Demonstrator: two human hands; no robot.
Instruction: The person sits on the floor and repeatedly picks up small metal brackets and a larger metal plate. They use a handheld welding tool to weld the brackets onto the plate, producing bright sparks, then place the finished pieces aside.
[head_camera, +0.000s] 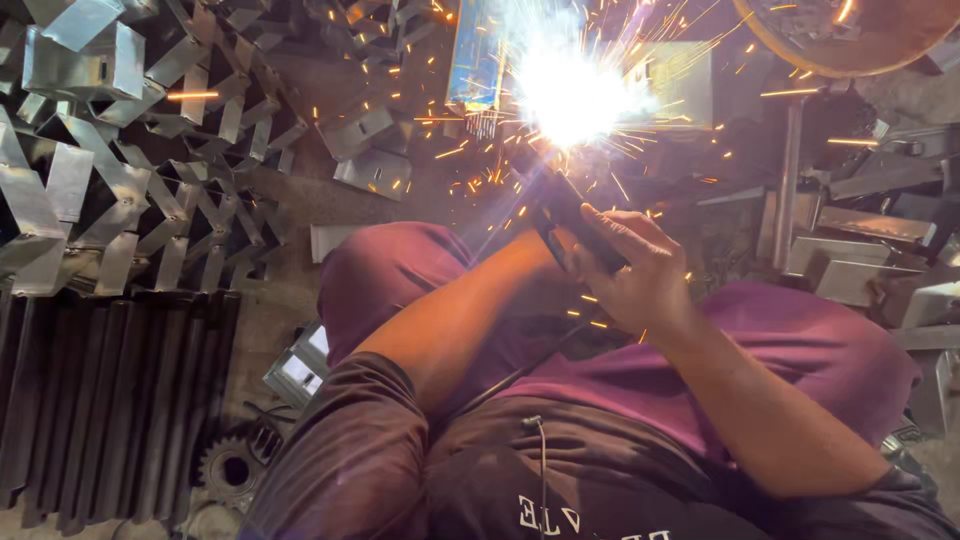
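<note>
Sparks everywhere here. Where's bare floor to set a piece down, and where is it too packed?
Bare floor shows between the pile of bent metal brackets and the raised knee, running down beside the dark ribbed sheets. Around the welding arc sparks fly. Right of the right hand, steel offcuts crowd the ground.

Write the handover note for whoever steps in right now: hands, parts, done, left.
Right hand: gripping the dark welding holder, tip at the bright arc, sparks flying.
Left hand: hidden behind the right; its forearm reaches to the same holder.
Workpiece: lost in the glare.
Stacked bent metal brackets lie on the left; more metal pieces on the right.
Done and left: which pieces are welded cannot be told; one weld is in progress.
</note>
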